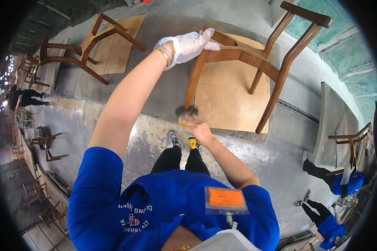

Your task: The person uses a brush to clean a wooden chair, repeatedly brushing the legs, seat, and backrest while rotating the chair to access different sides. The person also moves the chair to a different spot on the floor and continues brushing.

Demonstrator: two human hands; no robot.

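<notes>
A brown wooden chair frame (259, 62), without a seat, lies tipped over in front of me. My left hand (190, 47), in a thin whitish glove, grips the frame's corner where a leg meets the rail. That leg (193, 81) points back toward me. My right hand (199, 130) is bare and slightly blurred, closed around the yellow and blue handle of what looks like a mallet (192, 141). Its dark head is smeared by motion at the leg's near end; whether it touches the wood I cannot tell.
Cardboard (226, 106) lies under the chair on a low grey platform. Another chair frame (84, 50) rests at the far left, on more cardboard (119, 54). Two people in blue work at the right, near another chair (352, 140). Several chair frames line the left side.
</notes>
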